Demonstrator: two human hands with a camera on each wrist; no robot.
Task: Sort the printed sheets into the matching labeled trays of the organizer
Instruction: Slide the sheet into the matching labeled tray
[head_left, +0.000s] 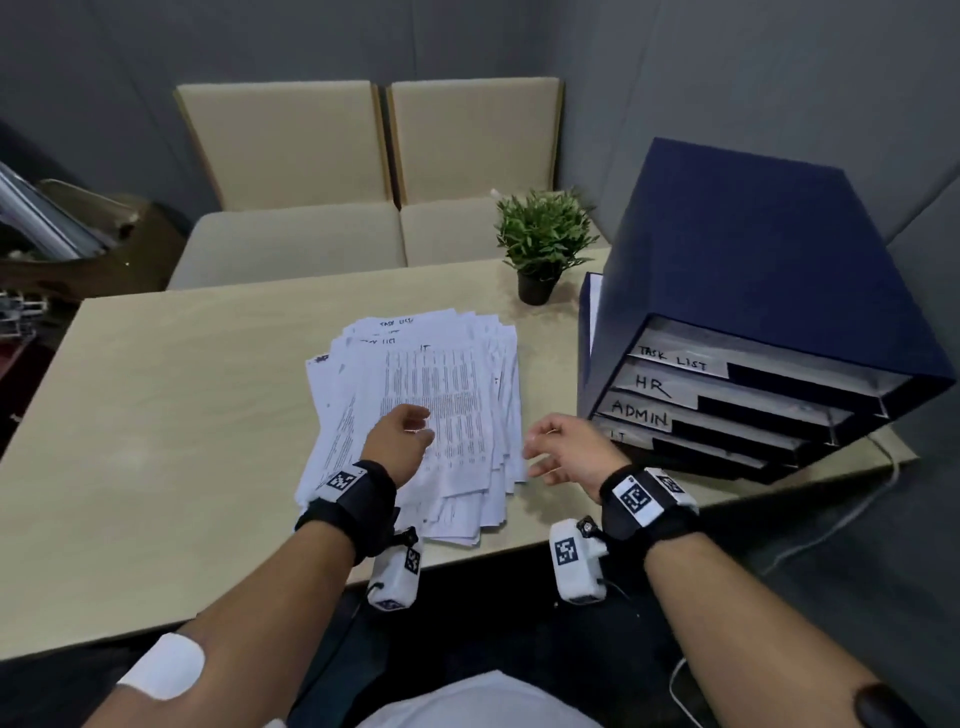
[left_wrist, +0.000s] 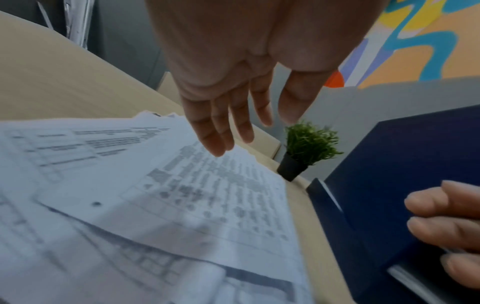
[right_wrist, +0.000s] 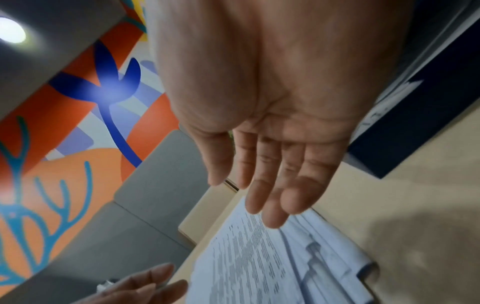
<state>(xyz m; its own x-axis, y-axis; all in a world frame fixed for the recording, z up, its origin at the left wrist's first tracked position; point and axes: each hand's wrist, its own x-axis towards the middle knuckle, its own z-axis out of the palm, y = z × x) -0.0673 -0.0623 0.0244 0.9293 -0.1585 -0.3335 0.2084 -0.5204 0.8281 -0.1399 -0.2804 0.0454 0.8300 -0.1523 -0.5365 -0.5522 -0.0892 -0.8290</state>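
A loose, fanned pile of printed sheets lies in the middle of the table; some carry handwritten headings such as TASK LIST and IT. At the right stands a dark blue organizer with stacked trays labelled TASK LIST, HR, ADMIN and a lowest one, IT. My left hand hovers over the pile's near part, fingers relaxed, holding nothing. Empty too, my right hand hangs with loose fingers just right of the pile, in front of the trays.
A small potted plant stands at the table's far edge between pile and organizer. Two beige chairs face the far side. A cable trails off the table's right corner.
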